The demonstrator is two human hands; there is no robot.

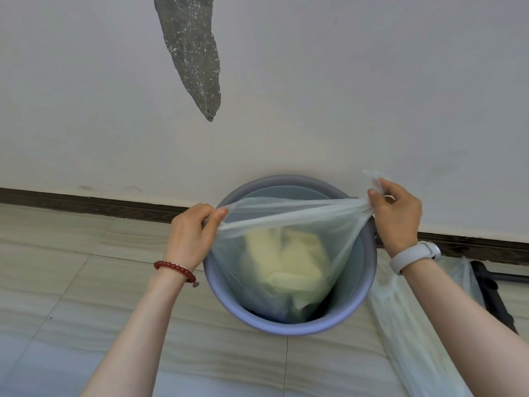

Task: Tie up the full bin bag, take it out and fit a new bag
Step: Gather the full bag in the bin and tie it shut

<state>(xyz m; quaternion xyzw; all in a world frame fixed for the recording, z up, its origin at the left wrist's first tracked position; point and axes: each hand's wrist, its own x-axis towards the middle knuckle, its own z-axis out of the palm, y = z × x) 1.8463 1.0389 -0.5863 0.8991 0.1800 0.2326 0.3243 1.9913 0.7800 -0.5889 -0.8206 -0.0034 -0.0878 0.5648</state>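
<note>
two bare forearms reach in from the lower edge of the view, the nearest things to the camera. on the left wrist sits a red bead bracelet (175, 270); on the right wrist, a white band (413, 257).

the left hand (192, 235) is clenched on one side of the full bin bag (286, 253), thumb and curled fingers pinching a gathered edge of the thin film. the right hand (396, 214) grasps the opposite side, fingers curled round a bunched corner whose loose tip sticks up above the knuckles. between the two hands the top of the bag is pulled taut into a wide band across the mouth of the bin.

the bag is translucent, pale and slightly green, and it hangs inside the round lavender-blue bin (369, 282), its lower part still down within the walls. pale yellow, crumpled contents show blurred through the plastic; what they are cannot be told.

the bin stands on a light tiled floor (71, 282), close against a white wall (343, 96) with a dark skirting board (86, 203) along its foot. a long grey patch of bare plaster (194, 53) shows on the wall above the bin.

just to the right of the bin, another clear bag (406, 333) lies flat on the floor, partly under the right forearm. beyond it is a black object (492, 293), only partly in view.
</note>
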